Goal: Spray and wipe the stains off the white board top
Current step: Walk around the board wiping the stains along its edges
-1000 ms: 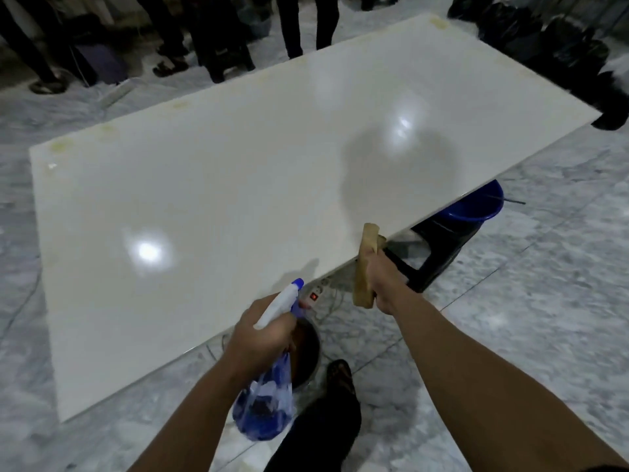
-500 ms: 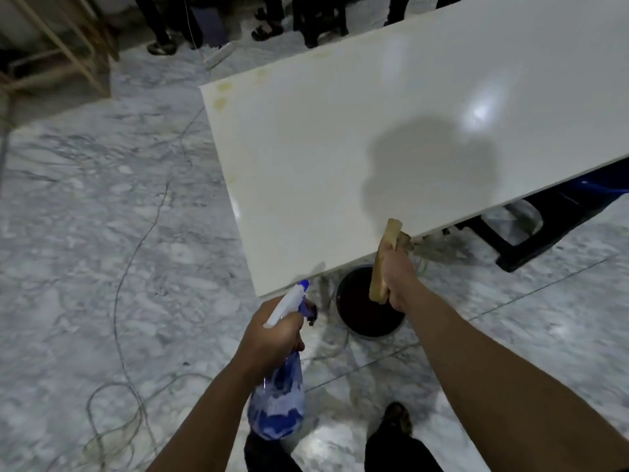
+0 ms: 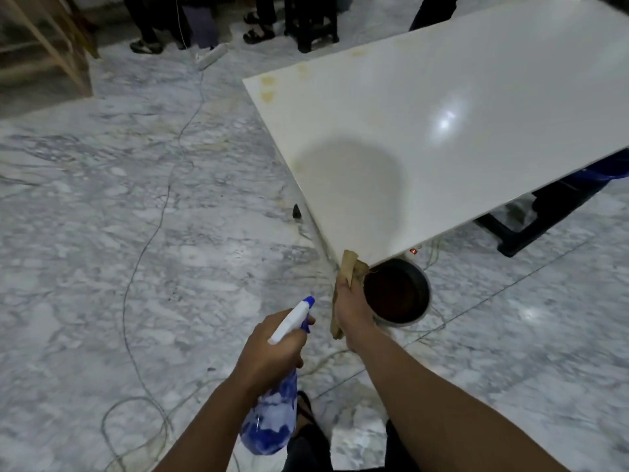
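Gripping the spray bottle (image 3: 272, 413) in the left hand (image 3: 272, 349), nozzle aiming toward the white board top (image 3: 442, 131), likely readying a spray. Clutching the folded cloth (image 3: 349, 267) in the right hand (image 3: 350, 308) at the board's near corner, presumably for wiping the yellowish stains (image 3: 267, 88) sitting at the far corner.

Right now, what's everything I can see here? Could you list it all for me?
white board top: one, white and glossy, upper right, raised off the floor
stains: several, yellowish, near the board's far-left corner and far edge
pot: one, metal with dark inside, on the floor under the board's near corner
cable: one, thin grey, trailing across the marble floor
wooden frame: one, pale wood, top left
bystanders' feet: a few, dark footwear, top edge
spray bottle: one, blue with white nozzle, gripped by the left hand
cloth: one, tan, folded, held by the right hand
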